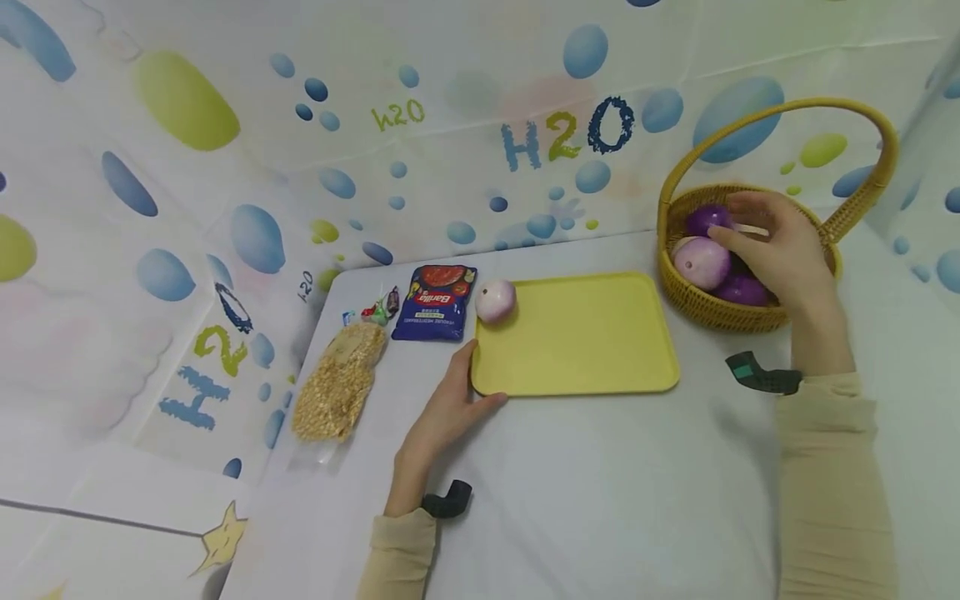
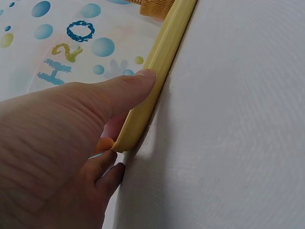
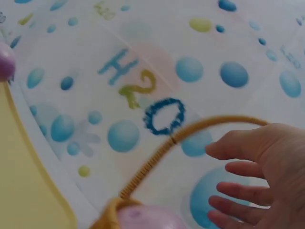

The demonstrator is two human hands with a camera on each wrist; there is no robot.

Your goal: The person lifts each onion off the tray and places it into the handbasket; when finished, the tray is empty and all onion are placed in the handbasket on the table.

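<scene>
My left hand [image 1: 448, 408] holds the near left corner of a yellow tray [image 1: 585, 337], its thumb along the front rim and its fingers by the left side. A pale purple onion [image 1: 496, 302] sits at the tray's far left corner. Over the wicker basket [image 1: 678, 296] at the right is my right hand [image 1: 787, 242], thumb tip beside a dark purple onion [image 1: 708, 220]. In the right wrist view its fingers are spread with nothing between them. A paler onion [image 1: 702, 263] and another dark one [image 1: 741, 289] lie in the basket, partly covered by the hand.
Left of the tray lie a blue Barilla pouch [image 1: 435, 303], several small wrapped sweets [image 1: 381, 308] and a clear bag of yellowish grains [image 1: 339, 383]. The basket's tall handle [image 1: 795, 104] arches above the right hand. A patterned cloth hangs behind the white table.
</scene>
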